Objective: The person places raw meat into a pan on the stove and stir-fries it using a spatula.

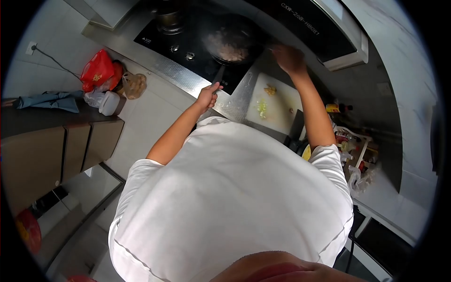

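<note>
My left hand is wrapped round the dark handle of a frying pan on the black gas hob. Pale pieces of meat lie in the pan, and a light haze hangs over it. My right hand is raised just right of the pan, blurred and in shadow. Its fingers look curled; a thin dark shape points from them towards the pan, too dim to name. Below that hand, a white cutting board carries chopped green pieces and a small yellowish-brown heap.
A metal pot stands on the far burner. The range hood juts out at upper right. Bottles and a rack of packets line the right side. On the left, bags and a cloth lie on a dark counter.
</note>
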The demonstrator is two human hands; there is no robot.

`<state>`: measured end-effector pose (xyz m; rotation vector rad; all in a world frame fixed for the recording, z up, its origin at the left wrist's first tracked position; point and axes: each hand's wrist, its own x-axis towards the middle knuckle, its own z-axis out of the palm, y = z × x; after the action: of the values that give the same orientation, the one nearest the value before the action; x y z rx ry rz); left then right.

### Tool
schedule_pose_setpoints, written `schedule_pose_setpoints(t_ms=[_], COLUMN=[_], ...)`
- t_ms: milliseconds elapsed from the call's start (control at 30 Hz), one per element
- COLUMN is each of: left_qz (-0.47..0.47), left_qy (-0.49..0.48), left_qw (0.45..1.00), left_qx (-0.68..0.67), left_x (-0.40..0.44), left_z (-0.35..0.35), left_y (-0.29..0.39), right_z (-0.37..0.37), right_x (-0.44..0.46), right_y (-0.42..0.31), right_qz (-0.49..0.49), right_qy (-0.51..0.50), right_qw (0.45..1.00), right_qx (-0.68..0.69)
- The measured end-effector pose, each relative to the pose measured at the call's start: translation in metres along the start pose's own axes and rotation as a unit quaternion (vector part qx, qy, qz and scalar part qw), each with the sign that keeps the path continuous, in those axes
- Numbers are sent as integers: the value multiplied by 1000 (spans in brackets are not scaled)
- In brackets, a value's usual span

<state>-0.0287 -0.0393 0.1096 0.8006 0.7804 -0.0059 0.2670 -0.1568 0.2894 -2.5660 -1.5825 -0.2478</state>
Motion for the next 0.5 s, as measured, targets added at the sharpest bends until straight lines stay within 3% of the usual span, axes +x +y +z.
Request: schedule_pose_setpoints(t_ms=[33, 100, 200, 367, 433, 500], left_qz=[4, 2, 2, -8, -10, -15], left_qy=[6, 6, 7, -2, -2, -7], left_qw=[1000, 1000, 1000, 1000, 1000, 1000], left_qx=[9, 18, 26, 20, 21, 22], left_x=[-1, -3, -1, -1, 0, -1], left_z=[1, 2, 2, 1, 1, 0], left_y=[0, 2, 2, 2, 3, 4], right_z=[-1, 3, 43, 55, 62, 79], right_x=[1, 18, 69, 115, 121, 121], right_y=[5, 23, 80, 104, 100, 85], right_qz=[2, -35, -11, 105, 169, 237], right_qy=[-1, 119, 102, -162, -282, -341], right_qw=[1000, 989, 992, 975, 911, 822], right_qx=[0, -74, -68, 108, 250, 389])
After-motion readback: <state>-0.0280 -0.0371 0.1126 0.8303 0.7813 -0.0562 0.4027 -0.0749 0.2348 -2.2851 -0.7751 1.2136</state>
